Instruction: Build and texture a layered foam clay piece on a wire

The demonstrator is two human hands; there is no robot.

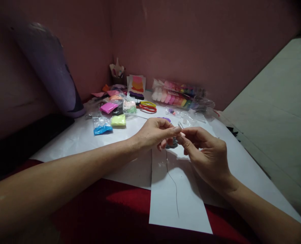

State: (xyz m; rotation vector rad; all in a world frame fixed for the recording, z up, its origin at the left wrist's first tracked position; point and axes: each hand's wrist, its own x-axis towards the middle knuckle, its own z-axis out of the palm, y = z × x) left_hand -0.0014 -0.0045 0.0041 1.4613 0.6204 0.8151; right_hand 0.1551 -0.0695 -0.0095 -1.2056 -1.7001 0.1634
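Note:
My left hand (154, 133) and my right hand (206, 152) meet over white paper sheets (175, 193). Both pinch a small clear tube-like piece (180, 125) between their fingertips. A small dark coiled object (171, 143) sits just under the fingers, and a thin dark thread (174, 184) trails from it down across the paper toward me. I cannot tell whether the thread is attached to the small piece.
Small bags of coloured clay, pink (108, 107), yellow-green (118, 120) and blue (102, 128), lie at the back left. Red and yellow loops (147, 106), a long pack of coloured clay (177, 94), a card (137, 85) and a purple cone (51, 67) stand behind.

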